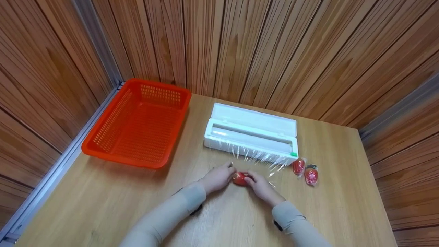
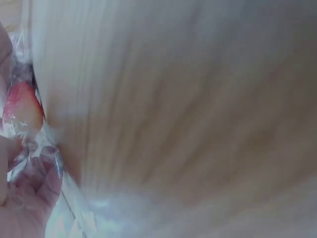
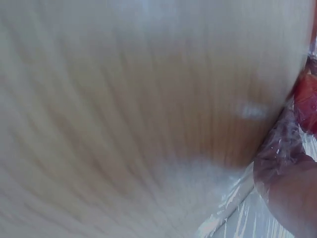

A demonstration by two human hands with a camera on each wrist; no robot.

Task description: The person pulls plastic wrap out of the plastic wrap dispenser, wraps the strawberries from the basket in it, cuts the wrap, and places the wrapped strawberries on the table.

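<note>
A red and yellow fruit, apple-like (image 1: 239, 178), lies in clear plastic wrap between the two hands, low over the table. On its left side my left hand (image 1: 218, 177) pinches the gathered wrap with bent fingers. From the right, my right hand (image 1: 262, 188) pinches the wrap close against the fruit. In the left wrist view, film covers the left hand's fingers (image 2: 49, 173) beside the fruit (image 2: 24, 109). The right wrist view has the fruit (image 3: 306, 104) at its edge, with film over the right hand (image 3: 290, 186). Wrap (image 1: 255, 154) stretches from the dispenser box toward the hands.
Behind the hands stands the white wrap dispenser (image 1: 219, 145), its lid raised and a roll inside. Two film-wrapped red fruits (image 1: 311, 176) lie by its right end. An orange plastic basket (image 1: 137, 162) sits at the back left. Wood-panelled walls border the table.
</note>
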